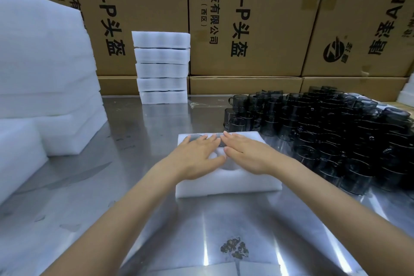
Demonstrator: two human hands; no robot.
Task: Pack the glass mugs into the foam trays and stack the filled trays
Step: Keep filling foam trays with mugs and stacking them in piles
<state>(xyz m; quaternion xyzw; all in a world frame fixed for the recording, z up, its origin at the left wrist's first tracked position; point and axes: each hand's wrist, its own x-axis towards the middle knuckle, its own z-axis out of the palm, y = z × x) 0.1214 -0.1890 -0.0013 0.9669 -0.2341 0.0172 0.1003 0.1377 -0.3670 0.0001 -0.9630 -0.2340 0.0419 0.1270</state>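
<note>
While both palms lie flat, the left hand (pixel 194 156) and right hand (pixel 247 155) rest with fingers straight and spread on top of a white foam tray (pixel 228 182), gripping nothing; their fingertips point toward 12 o'clock and their thumbs nearly meet over the tray's middle. The tray sits on a steel table (pixel 139 132) at the centre of the view, its long axis running from 9 to 3 o'clock. Dark round shapes, apparently the rims of packed glass mugs (pixel 194 137), show in the tray's far pockets just beyond the left fingertips; a shallow hollow lies between the wrists, its contents not discernible. At 2 to 3 o'clock of the tray stands a dense cluster of loose dark mugs (pixel 324 132), upright, close to the tray's right edge. At 12 o'clock, well apart, five filled trays form a stack (pixel 161 67) against cardboard cartons (pixel 246 18) printed with black characters. At 9 to 10 o'clock rise piles of foam blocks (pixel 44 69).
</note>
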